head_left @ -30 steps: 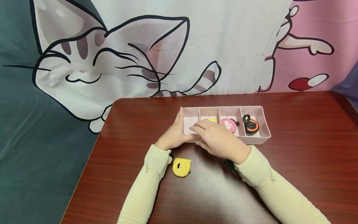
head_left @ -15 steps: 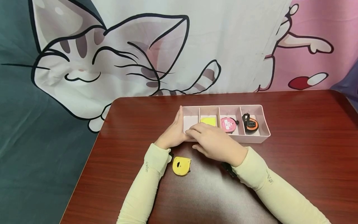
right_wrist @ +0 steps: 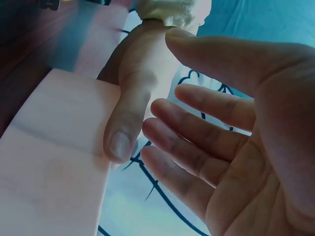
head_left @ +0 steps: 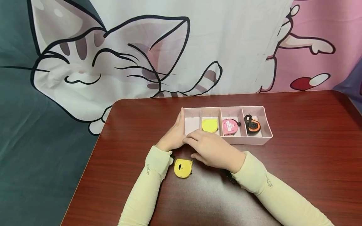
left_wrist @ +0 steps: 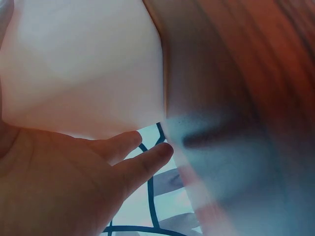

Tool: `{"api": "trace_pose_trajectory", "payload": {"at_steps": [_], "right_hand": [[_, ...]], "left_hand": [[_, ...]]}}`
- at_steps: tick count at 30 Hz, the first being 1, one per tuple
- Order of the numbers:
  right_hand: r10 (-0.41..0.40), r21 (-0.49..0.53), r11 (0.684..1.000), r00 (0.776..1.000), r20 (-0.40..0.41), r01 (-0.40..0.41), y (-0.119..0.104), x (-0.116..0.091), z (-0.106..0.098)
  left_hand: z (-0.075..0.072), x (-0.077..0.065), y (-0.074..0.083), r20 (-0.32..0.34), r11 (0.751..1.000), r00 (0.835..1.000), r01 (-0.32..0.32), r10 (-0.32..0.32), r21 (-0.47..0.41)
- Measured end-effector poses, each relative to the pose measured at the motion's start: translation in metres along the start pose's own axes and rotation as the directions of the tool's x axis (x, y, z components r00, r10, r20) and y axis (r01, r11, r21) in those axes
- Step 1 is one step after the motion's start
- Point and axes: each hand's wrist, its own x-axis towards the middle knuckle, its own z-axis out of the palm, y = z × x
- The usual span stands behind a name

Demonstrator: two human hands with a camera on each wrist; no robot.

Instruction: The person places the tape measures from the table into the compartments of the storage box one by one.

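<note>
A pale pink divided box (head_left: 247, 140) sits near the table's far edge. My left hand (head_left: 173, 134) is at its left end, straight fingers along the end wall and thumb on the front wall. Close over the box's front left corner, my right hand (head_left: 213, 150) has relaxed fingers and holds nothing; its fingertips overlap the left hand in the head view. From left to right, the box's compartments show a bare floor, a yellow tape measure (head_left: 210, 125), a pink tape measure (head_left: 230, 126) and a black and orange tape measure (head_left: 252, 125).
Another yellow tape measure (head_left: 183, 168) lies on the brown wooden table (head_left: 305, 150), near the left wrist and in front of the box. Behind the table hangs a cloth (head_left: 237, 40) printed with a cartoon cat.
My right hand has drawn back toward me and slightly left, uncovering the yellow tape measure in the second compartment. The left hand has stayed at the box's left end.
</note>
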Motion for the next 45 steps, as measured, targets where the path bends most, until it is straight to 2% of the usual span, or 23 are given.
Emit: {"api": "trace_pose_trajectory", "payload": {"at_steps": [6,16,25,45], "right_hand": [[-0.03,-0.006,1.0,1.0,0.01,0.03,-0.006,0.001,0.003],[-0.027,0.017,1.0,0.998,0.051,0.026,-0.013,0.003,0.006],[-0.068,-0.008,0.998,0.995,0.071,0.069,-0.018,0.003,0.013],[-0.093,-0.024,0.995,0.992,0.082,0.095,-0.022,0.002,0.029]], "left_hand": [[0.0,-0.002,-0.001,-0.006,1.0,1.0,-0.008,0.008,-0.006],[0.001,-0.001,-0.002,-0.019,1.0,1.0,-0.005,0.004,-0.007],[0.005,-0.002,-0.001,-0.073,0.999,0.997,0.011,-0.014,-0.042],[0.005,-0.001,0.0,-0.067,0.999,0.998,0.007,-0.01,-0.034]]}}
